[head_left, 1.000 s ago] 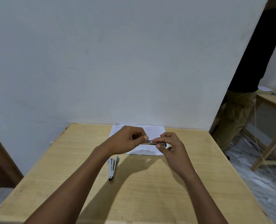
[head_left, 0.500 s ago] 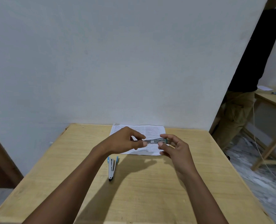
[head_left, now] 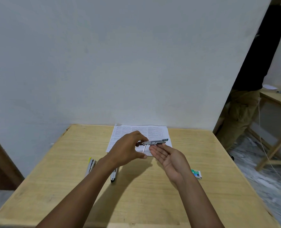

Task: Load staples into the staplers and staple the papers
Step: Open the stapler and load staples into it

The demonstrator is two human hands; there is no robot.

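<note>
The left hand is pinching 1 end of a small metal stapler and holding it level in the air above the papers, which are lying on the far middle of the wooden table. A thin rod is hanging down from the stapler's underside. The right hand is lying open, palm up, gripping nothing, with its fingertips sitting just under the stapler's middle; whether they are touching it I cannot tell. 2 more staplers are lying on the table near the left forearm: a yellow-tipped stapler and another stapler partly hidden by the arm. A green staple box is sitting beside the right wrist.
</note>
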